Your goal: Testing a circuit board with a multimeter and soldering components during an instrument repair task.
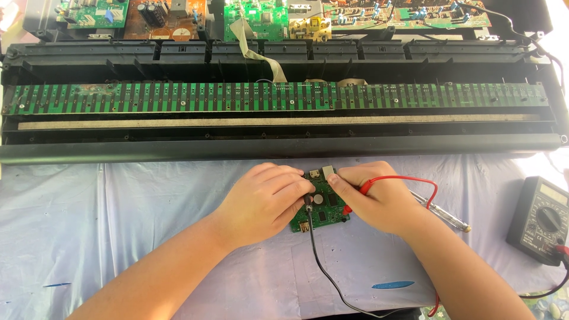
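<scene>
Two probes down on small green circuit board (320,204), lying on pale cloth (118,237) near opened keyboard chassis (278,101). Left hand (267,201) pinches black probe (308,201); right hand (373,198) pinches red probe (366,187). Multimeter (540,219) far right. Testing looks mid-way; chassis not yet reassembled.

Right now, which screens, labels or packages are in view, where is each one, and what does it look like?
Multimeter: at the right edge of the cloth-covered table, a dark box tilted, with a pale rectangular screen above a round black dial.
Packages, signs or separate labels: none that I can make out.
</scene>
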